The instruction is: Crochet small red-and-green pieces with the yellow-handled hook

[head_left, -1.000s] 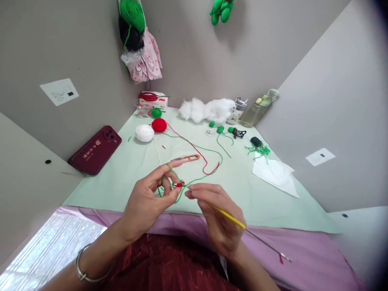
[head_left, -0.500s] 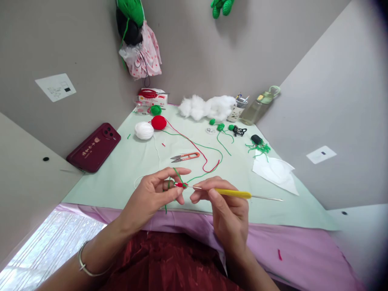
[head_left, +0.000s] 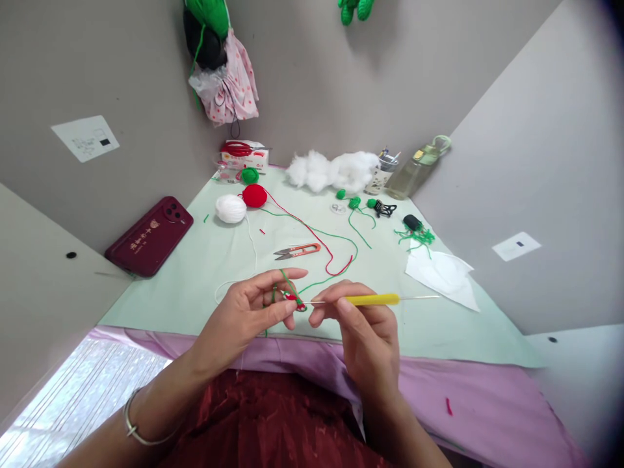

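My left hand (head_left: 253, 305) pinches a small red, green and white crochet piece (head_left: 295, 301) between thumb and fingers. Green yarn (head_left: 288, 281) runs from the piece over the raised index finger and down around the other fingers. In my right hand (head_left: 363, 325) is a crochet hook with a yellow handle (head_left: 375, 299), held like a pen. Its thin metal tip (head_left: 314, 302) points left and meets the piece; the exact stitch is too small to make out. Beyond the hands lie orange-handled thread snips (head_left: 298, 251) and loose red yarn (head_left: 316, 237).
Yarn balls, white (head_left: 231, 208), red (head_left: 254, 195) and green (head_left: 250, 175), sit at the back left. White stuffing (head_left: 331, 171), a pen cup (head_left: 381, 175) and a bottle (head_left: 414, 172) line the back. A dark red phone (head_left: 150, 237) leans left; white sheets (head_left: 441, 278) lie right.
The crochet piece has turned in my left fingers and shows more green and white. My right hand has tilted the hook, its back end now higher and further left.
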Demonstrator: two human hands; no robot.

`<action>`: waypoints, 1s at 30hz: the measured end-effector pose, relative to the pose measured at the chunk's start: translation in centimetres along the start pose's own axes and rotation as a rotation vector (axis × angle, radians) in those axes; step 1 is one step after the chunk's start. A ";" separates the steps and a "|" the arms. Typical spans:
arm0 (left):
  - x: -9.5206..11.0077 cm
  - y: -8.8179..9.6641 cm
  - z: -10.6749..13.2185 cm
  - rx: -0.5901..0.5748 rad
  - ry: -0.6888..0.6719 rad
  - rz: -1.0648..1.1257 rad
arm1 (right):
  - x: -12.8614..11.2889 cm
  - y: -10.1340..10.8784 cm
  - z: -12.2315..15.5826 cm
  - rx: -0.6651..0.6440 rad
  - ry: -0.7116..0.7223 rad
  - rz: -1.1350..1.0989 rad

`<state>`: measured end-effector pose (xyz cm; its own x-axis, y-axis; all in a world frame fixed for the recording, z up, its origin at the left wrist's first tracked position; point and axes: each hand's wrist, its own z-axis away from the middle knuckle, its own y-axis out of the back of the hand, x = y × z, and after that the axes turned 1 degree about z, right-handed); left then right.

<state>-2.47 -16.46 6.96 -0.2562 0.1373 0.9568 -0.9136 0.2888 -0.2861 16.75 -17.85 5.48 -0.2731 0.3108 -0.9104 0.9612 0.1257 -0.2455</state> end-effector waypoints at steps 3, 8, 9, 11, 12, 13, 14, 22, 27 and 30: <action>-0.2 0.1 0.0 -0.018 0.005 0.005 | 0.0 -0.1 -0.4 0.010 -0.043 -0.043; -0.3 0.0 -0.1 -0.034 0.002 0.031 | 0.1 -0.3 -0.8 0.016 -0.057 -0.099; -0.3 -0.1 -0.1 -0.034 0.001 0.035 | 0.1 -0.3 -0.8 0.014 -0.059 -0.112; -0.2 -0.1 -0.2 -0.031 0.001 0.039 | 0.1 -0.3 -0.8 0.011 -0.070 -0.135; -0.2 -0.1 -0.2 -0.031 0.001 0.038 | 0.1 -0.3 -0.8 0.010 -0.078 -0.143; -0.2 -0.1 -0.2 -0.030 0.000 0.036 | 0.1 -0.3 -0.8 0.010 -0.089 -0.149; -0.2 -0.1 -0.2 -0.031 0.002 0.034 | 0.1 -0.3 -0.8 0.010 -0.100 -0.153; 0.1 -0.3 -0.1 -0.022 0.019 0.058 | 0.0 -0.5 -0.9 -0.022 -0.156 -0.227; -0.1 -0.5 -0.2 -0.073 0.065 0.140 | -0.1 -0.7 -0.8 0.001 -0.143 -0.245; -0.1 -0.7 -0.2 -0.079 0.101 0.171 | 0.0 -0.6 -0.8 -0.005 -0.128 -0.248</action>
<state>-1.78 -16.49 7.03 -0.3691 0.2837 0.8850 -0.8310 0.3256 -0.4510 16.19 -17.20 5.86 -0.4925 0.1481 -0.8576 0.8654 0.1878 -0.4646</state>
